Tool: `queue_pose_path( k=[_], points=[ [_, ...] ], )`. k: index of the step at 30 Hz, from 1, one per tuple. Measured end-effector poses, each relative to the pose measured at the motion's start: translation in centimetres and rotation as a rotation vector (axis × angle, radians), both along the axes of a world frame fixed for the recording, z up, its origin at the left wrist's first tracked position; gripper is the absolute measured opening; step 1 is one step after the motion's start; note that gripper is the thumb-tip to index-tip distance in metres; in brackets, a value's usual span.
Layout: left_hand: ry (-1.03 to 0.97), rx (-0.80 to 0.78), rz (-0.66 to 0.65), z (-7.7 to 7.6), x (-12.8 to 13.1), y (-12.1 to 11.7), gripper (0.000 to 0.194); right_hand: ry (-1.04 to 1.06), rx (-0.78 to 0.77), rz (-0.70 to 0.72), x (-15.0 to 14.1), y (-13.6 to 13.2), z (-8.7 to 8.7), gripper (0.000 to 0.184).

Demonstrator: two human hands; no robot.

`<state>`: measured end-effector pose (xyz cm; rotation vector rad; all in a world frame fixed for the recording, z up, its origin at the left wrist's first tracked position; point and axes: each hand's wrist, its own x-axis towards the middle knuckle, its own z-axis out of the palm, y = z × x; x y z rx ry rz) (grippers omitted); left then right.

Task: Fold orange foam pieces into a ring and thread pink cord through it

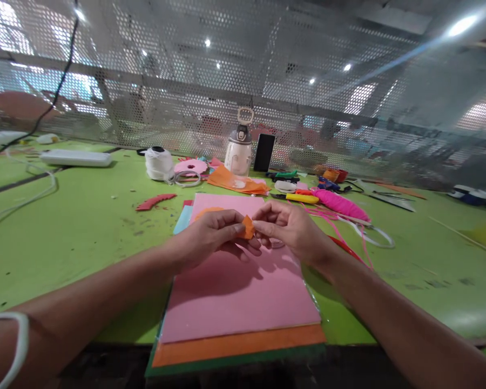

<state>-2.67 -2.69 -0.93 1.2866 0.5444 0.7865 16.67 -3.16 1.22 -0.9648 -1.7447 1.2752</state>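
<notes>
Between both hands is a small folded piece of orange paper (248, 227), held up over a stack of coloured sheets. My left hand (218, 232) pinches its left side between thumb and fingers. On the opposite side, the thumb and fingertips of my right hand (285, 227) close on its right edge. Beneath them lies a pink sheet (243, 302), with orange and green sheets showing along the near edge. Another orange piece (208, 212) lies on the pink sheet, partly hidden behind my left hand.
A bottle (238, 154) and a phone (264, 152) stand at the back, near a roll of white cord (159, 163). A red zigzag paper strip (155, 201) lies left. To the right are a yellow-handled tool (302, 198) and pink yarn (342, 204). A perforated metal screen (178, 81) rises behind.
</notes>
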Motion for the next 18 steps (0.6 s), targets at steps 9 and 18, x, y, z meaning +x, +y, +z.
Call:
queue_pose_path(
  k=[9,18],
  points=[
    [-0.031,0.026,0.007,-0.1,0.4,0.0,0.024,-0.120,0.078,0.040,-0.3,0.0,-0.4,0.025],
    [0.010,-0.054,0.083,-1.2,0.8,0.6,0.042,-0.355,0.335,-0.195,-1.6,-0.8,-1.6,0.023]
  ],
)
